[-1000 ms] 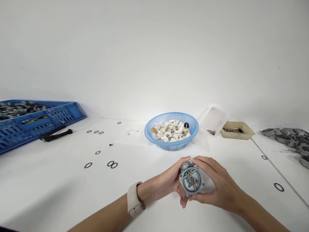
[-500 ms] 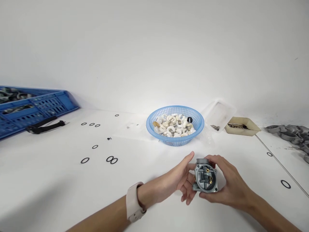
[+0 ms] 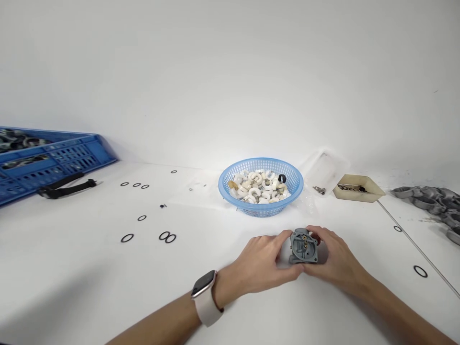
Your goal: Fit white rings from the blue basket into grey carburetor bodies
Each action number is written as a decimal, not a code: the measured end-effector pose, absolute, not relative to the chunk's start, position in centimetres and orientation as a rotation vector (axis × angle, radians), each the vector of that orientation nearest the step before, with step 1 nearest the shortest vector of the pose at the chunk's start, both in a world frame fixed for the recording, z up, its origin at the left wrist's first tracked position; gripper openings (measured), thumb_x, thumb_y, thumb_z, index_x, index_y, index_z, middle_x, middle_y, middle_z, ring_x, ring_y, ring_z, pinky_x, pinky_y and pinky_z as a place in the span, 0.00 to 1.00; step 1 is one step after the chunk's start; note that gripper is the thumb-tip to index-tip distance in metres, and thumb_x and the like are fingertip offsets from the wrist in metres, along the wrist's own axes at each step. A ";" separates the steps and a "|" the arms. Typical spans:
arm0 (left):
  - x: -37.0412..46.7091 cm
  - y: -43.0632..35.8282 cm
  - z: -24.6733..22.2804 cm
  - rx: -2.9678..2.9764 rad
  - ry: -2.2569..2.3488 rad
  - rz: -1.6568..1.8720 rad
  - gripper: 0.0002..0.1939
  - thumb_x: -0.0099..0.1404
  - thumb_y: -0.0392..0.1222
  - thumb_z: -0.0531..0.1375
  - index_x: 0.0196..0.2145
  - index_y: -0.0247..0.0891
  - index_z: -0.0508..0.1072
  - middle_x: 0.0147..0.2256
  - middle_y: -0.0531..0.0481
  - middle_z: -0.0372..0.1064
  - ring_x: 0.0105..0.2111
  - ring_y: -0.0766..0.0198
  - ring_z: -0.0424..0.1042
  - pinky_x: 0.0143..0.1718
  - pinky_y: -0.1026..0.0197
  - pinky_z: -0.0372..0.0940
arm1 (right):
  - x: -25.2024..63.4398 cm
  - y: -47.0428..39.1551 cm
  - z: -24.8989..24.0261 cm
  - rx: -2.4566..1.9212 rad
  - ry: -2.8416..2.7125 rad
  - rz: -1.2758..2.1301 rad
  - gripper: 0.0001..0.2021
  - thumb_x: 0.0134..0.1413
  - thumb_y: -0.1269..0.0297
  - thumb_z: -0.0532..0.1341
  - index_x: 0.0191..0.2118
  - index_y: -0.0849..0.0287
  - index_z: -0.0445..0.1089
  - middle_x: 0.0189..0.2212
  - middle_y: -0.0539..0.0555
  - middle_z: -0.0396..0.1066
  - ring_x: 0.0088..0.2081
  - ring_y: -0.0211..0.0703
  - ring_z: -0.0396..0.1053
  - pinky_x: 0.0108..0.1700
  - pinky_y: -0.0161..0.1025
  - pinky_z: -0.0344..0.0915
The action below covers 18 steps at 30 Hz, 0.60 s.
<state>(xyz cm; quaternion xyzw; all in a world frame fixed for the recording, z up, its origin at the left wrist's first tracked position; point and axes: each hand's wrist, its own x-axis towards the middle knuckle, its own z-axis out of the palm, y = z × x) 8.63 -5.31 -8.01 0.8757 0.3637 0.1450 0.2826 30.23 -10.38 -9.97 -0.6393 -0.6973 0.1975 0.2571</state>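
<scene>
A grey metal carburetor body (image 3: 304, 246) with small brass fittings in its open face sits low over the white table (image 3: 108, 287), held between both hands. My left hand (image 3: 264, 262) grips its left side, palm down, with a pale watch on the wrist. My right hand (image 3: 332, 258) wraps its right side and back. Just beyond them stands a blue plastic basket (image 3: 261, 186) filled with several white curved parts and one black piece.
Several black O-rings (image 3: 164, 236) lie scattered at the left, two more (image 3: 420, 271) at the right. A blue crate (image 3: 46, 160) and a black strap (image 3: 66, 188) sit far left. A clear lid (image 3: 325, 172), a beige tray (image 3: 357, 188) and grey metal castings (image 3: 434, 203) lie at the right.
Both hands have lowered the carburetor body toward the table and turned it. My left hand rolled palm down and closed back onto it. The view shifted slightly right.
</scene>
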 end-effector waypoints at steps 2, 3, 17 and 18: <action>8.7 -5.3 -8.1 2.383 0.989 0.388 0.24 0.60 0.53 0.62 0.53 0.48 0.67 0.28 0.58 0.69 0.25 0.60 0.67 0.27 0.62 0.55 | 30.1 -10.4 -9.6 -1.768 -1.904 0.542 0.27 0.45 0.51 0.69 0.53 0.47 0.66 0.43 0.51 0.75 0.46 0.54 0.71 0.47 0.50 0.67; 8.7 -5.3 -8.2 2.395 0.990 0.391 0.25 0.60 0.52 0.61 0.54 0.49 0.66 0.28 0.58 0.70 0.25 0.59 0.68 0.27 0.62 0.55 | 30.1 -10.4 -9.5 -1.784 -1.918 0.533 0.27 0.46 0.51 0.68 0.53 0.47 0.65 0.43 0.51 0.75 0.46 0.54 0.71 0.48 0.50 0.67; 8.8 -5.8 -8.9 2.474 0.968 0.512 0.38 0.56 0.56 0.66 0.61 0.46 0.59 0.46 0.49 0.72 0.43 0.50 0.73 0.44 0.51 0.66 | 32.5 -10.5 -7.0 -1.758 -2.166 0.407 0.27 0.61 0.35 0.51 0.27 0.55 0.64 0.23 0.50 0.67 0.27 0.44 0.63 0.35 0.42 0.59; 8.9 -5.9 -8.9 2.475 0.958 0.513 0.38 0.56 0.57 0.67 0.60 0.46 0.60 0.46 0.49 0.72 0.44 0.50 0.73 0.45 0.50 0.66 | 32.6 -10.5 -7.0 -1.728 -2.151 0.375 0.28 0.63 0.36 0.47 0.24 0.55 0.61 0.21 0.49 0.64 0.26 0.42 0.61 0.33 0.41 0.58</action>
